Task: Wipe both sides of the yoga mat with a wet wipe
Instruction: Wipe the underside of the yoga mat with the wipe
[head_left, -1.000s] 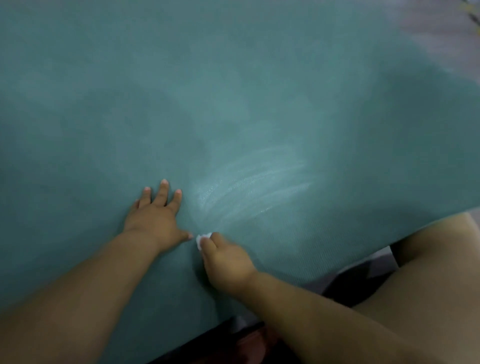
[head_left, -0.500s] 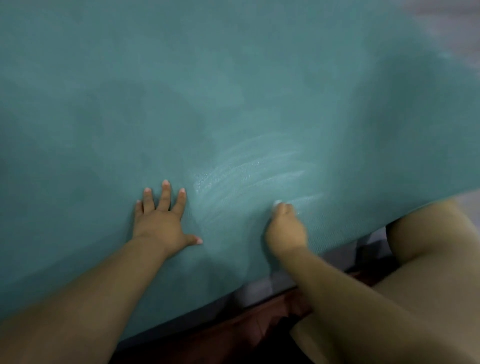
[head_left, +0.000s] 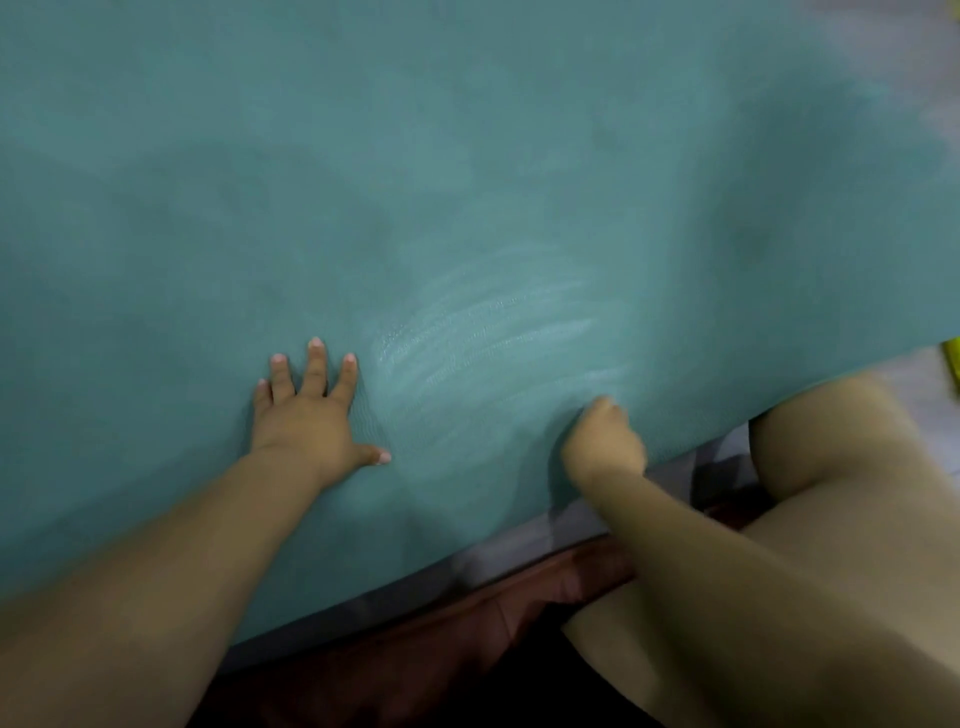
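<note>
A teal yoga mat (head_left: 415, 156) fills most of the view, lying flat on the floor. My left hand (head_left: 311, 415) presses flat on it with fingers spread, left of a patch of pale wet streaks (head_left: 493, 332). My right hand (head_left: 605, 441) is curled into a fist near the mat's near edge, just below and right of the streaks. The wet wipe is hidden inside that fist; no white shows now. The right hand is motion-blurred.
My bare knee and thigh (head_left: 831, 467) rest beside the mat's near right edge. Grey floor (head_left: 519, 561) and reddish-brown cloth (head_left: 441, 639) show below the mat's edge. A yellow object (head_left: 953, 364) peeks in at the far right.
My right hand swept right along the mat's near edge, away from the left hand, leaving wet streaks. The white wipe, visible at its fingertips earlier, is now hidden. The left hand stayed put.
</note>
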